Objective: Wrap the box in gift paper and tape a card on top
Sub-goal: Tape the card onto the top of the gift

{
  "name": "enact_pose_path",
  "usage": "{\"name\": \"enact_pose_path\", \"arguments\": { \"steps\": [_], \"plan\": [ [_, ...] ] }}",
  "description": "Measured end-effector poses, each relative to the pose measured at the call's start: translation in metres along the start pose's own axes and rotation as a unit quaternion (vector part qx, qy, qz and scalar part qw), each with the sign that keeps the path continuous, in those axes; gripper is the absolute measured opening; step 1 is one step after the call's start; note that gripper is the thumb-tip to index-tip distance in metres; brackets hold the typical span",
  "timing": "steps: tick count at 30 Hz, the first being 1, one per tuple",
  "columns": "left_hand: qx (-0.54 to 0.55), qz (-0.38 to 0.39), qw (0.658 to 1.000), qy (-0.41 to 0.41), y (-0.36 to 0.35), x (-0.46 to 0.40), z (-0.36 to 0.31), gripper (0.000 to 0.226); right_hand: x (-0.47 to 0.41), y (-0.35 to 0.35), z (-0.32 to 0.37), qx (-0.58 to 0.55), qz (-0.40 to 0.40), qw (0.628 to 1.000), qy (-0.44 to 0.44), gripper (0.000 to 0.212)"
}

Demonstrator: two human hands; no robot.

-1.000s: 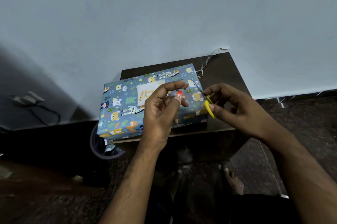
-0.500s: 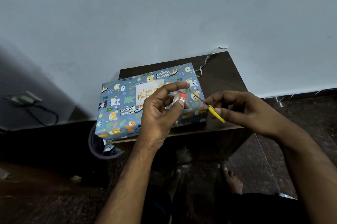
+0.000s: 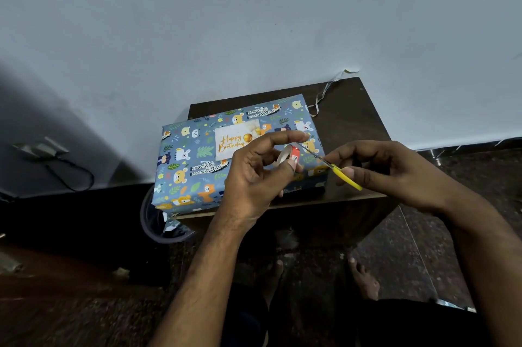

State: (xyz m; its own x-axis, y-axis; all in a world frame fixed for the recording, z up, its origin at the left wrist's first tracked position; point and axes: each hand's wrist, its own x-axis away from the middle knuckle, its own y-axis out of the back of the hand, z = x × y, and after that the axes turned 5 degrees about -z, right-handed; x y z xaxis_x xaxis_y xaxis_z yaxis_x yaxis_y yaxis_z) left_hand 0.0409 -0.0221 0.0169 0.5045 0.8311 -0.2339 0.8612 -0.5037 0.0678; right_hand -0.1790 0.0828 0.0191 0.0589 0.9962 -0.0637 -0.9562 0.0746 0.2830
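Head view looks down on a gift-wrapped box lying flat on a small dark table against the wall, its animal-print paper already on and a "Happy Birthday" card resting on its top face. Above the box's right end, the left hand has a closed grip on a small roll of tape, pinched between thumb and forefinger. The right hand has its fingers curled around yellow-handled scissors, whose blades reach toward the roll, apparently at a pulled strip too thin to make out. A curl of ribbon trails off the table's far edge. The likely risks: the blades close near the left fingertips, a clear strip could fold onto itself once cut, and the card, with no tape visible on it, could slide.
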Motion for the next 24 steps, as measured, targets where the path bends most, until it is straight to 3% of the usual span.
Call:
{"name": "enact_pose_path", "arguments": {
  "steps": [24],
  "plan": [
    [0.016, -0.001, 1.0, 0.007, -0.0008, -0.0007, 0.0025, 0.03, -0.001, 0.0024, -0.0033, 0.007, -0.012, 1.0, 0.008, 0.022]
  ]
}}
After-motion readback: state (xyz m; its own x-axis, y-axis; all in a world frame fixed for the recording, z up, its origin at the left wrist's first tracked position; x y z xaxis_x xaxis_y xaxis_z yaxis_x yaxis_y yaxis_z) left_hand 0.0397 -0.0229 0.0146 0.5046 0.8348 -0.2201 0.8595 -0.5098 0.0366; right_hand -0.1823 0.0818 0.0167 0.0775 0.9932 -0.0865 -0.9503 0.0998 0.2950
